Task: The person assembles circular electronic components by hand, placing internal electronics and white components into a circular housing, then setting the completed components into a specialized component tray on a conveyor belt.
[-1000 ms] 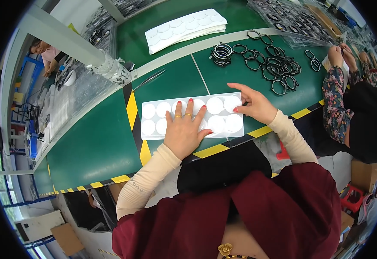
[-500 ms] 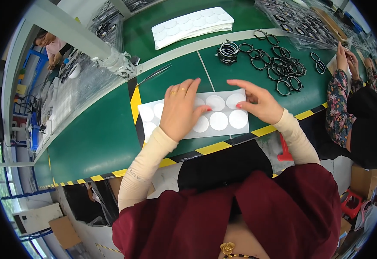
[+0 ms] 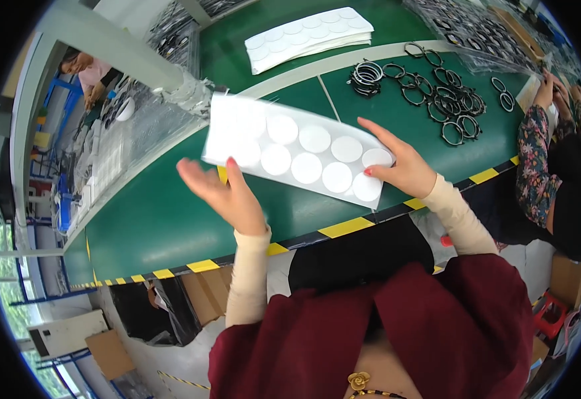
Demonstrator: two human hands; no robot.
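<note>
A white sheet of round white stickers (image 3: 307, 168) is held at a slant over the green table, its left end raised. My right hand (image 3: 407, 169) pinches its right end, with the thumb on the top face and the fingers at the far edge. My left hand (image 3: 227, 196) is open beside the sheet's lower left edge, fingers spread and palm turned up. The left thumb tip overlaps that edge; whether it touches, I cannot tell. The sheet's left part is smeared by motion and glare.
A stack of similar sheets (image 3: 310, 41) lies at the back. Beyond my right hand are a pile of black rings (image 3: 449, 100) and a small ring stack (image 3: 367, 78). A co-worker's flowered sleeve (image 3: 533, 163) is at right. A grey post (image 3: 114, 43) rises at left.
The sheet has come up off the table and swung, its left end now farther from me. My left hand has left its face and turned palm up. My right hand has closed on the right end.
</note>
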